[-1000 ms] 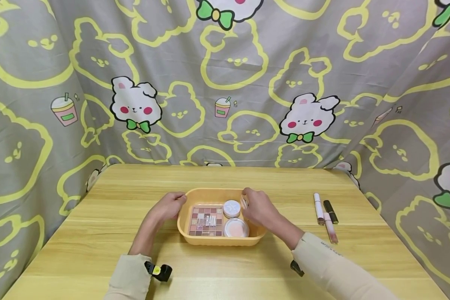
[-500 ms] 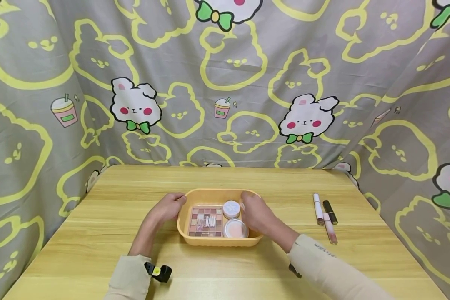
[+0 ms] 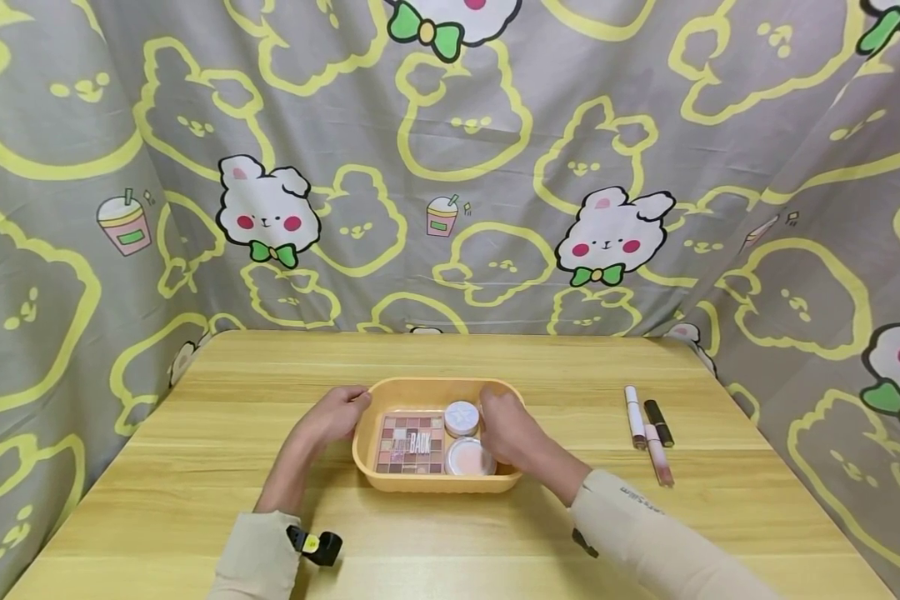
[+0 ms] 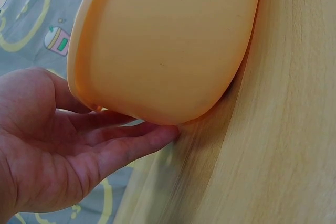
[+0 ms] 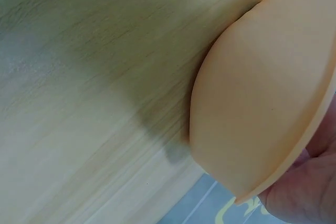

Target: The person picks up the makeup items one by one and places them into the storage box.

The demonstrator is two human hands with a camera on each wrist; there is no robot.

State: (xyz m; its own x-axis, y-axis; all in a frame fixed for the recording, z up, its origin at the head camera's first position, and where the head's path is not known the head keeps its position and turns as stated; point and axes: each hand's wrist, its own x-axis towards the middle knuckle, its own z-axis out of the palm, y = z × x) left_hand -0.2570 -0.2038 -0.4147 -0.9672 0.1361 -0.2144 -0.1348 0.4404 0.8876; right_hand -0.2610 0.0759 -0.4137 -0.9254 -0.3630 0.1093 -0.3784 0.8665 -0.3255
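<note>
A shallow orange plastic basket (image 3: 437, 483) stands on the table before me. My left hand (image 3: 336, 415) grips its left end, the thumb at the rim and the fingers along the outer wall in the left wrist view. Inside lie an eyeshadow palette (image 3: 411, 444), a round white jar (image 3: 462, 418) with a star on its lid, and a round powder compact (image 3: 470, 458) in front of it. My right hand (image 3: 512, 429) reaches into the basket's right end, beside the jar and compact. Its fingertips are hidden, so I cannot tell what it holds.
On the right side of the wooden table (image 3: 330, 358) lie a white tube (image 3: 634, 417), a black tube (image 3: 658, 422) and a pinkish lip gloss tube (image 3: 659, 456), close together. A grey patterned curtain (image 3: 495, 292) hangs around the back and sides.
My right hand has moved slightly left and down into the basket. A small pale thing seen at its fingers earlier is now hidden. My left hand stays at the basket's left end.
</note>
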